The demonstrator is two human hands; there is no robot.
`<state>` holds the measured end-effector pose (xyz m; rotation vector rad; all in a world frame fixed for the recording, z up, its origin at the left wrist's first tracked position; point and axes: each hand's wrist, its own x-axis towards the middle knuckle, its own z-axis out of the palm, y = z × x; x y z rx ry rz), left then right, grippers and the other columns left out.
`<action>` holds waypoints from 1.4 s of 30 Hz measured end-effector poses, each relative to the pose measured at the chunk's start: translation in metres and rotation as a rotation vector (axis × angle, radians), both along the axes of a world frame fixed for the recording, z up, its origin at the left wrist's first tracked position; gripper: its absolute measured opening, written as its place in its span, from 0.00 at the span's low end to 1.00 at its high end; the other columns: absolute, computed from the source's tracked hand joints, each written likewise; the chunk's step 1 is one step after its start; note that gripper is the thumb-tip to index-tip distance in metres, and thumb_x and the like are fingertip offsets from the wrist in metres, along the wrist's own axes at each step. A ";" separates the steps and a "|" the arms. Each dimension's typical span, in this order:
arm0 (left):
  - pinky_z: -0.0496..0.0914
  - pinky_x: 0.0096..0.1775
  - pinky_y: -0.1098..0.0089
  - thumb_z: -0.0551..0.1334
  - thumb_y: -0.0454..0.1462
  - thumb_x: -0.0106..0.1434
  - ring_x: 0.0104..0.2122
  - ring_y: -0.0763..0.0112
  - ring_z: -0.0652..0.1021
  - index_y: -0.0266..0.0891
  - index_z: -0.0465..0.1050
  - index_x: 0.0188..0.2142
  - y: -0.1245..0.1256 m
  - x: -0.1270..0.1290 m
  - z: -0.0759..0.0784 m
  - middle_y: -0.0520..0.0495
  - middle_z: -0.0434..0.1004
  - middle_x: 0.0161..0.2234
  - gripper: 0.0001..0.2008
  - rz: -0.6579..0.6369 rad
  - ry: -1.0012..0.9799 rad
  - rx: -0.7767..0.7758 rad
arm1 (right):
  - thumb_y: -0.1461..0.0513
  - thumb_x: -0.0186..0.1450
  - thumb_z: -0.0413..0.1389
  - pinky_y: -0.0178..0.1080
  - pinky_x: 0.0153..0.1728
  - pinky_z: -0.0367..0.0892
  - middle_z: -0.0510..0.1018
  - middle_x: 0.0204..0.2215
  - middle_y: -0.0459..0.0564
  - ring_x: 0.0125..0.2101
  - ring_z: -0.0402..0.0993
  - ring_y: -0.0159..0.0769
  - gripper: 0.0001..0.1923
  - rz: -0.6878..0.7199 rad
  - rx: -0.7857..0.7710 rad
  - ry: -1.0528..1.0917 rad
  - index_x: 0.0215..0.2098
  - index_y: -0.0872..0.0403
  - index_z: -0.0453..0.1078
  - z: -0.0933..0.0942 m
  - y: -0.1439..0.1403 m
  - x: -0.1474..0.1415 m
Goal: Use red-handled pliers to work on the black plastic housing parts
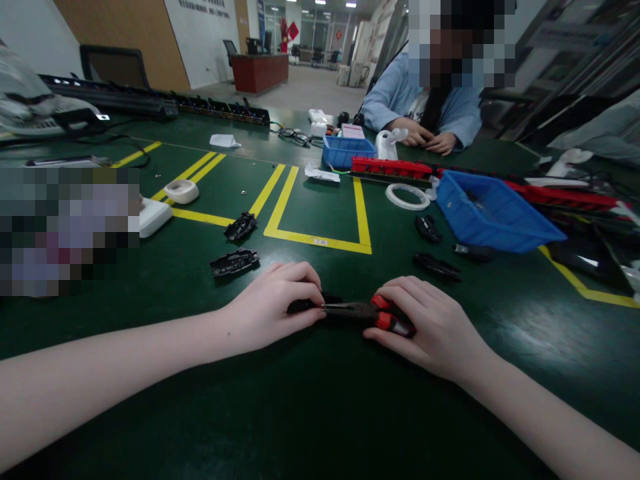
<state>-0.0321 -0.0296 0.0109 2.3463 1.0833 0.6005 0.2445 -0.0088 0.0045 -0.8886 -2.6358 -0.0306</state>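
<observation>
Red-handled needle-nose pliers [353, 310] lie across the middle of the view, jaws pointing left. My right hand [425, 327] is closed around their handles. A dark plastic part [299, 307] sits pinched in the fingers of my left hand [280, 300], mostly hidden by them. The pliers' tips meet my left fingertips at that part; whether they grip it I cannot tell. Beyond my left hand rest two black molded parts, a nearer one [235, 263] and a farther one [241, 227]. More black pieces [436, 265] lie beyond my right hand.
A blue bin [493, 213] stands at right, near a white tape roll [407, 196]. Behind are a smaller blue basket [347, 152] and a long red strip [390, 167]. White housings [153, 217] lie at left. Across the green table [320, 413] sits a person in light blue [383, 100].
</observation>
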 end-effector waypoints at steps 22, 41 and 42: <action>0.65 0.50 0.60 0.64 0.35 0.64 0.47 0.64 0.72 0.41 0.74 0.42 0.000 -0.002 0.000 0.49 0.71 0.46 0.07 -0.044 -0.002 -0.003 | 0.49 0.64 0.57 0.39 0.29 0.68 0.75 0.32 0.53 0.30 0.71 0.37 0.18 0.009 -0.004 -0.029 0.37 0.56 0.68 0.004 0.003 0.002; 0.65 0.47 0.62 0.60 0.31 0.66 0.44 0.64 0.72 0.40 0.72 0.44 0.001 -0.003 -0.003 0.48 0.71 0.44 0.08 -0.072 0.018 0.013 | 0.54 0.65 0.56 0.40 0.29 0.68 0.77 0.31 0.54 0.30 0.73 0.39 0.12 0.035 0.127 -0.068 0.36 0.55 0.68 0.003 0.014 0.016; 0.65 0.46 0.62 0.60 0.31 0.66 0.44 0.64 0.72 0.40 0.72 0.44 0.001 -0.003 -0.003 0.48 0.71 0.44 0.08 -0.070 0.021 0.019 | 0.54 0.65 0.56 0.40 0.28 0.68 0.77 0.32 0.54 0.30 0.73 0.38 0.11 0.032 0.126 -0.068 0.36 0.55 0.68 0.003 0.014 0.016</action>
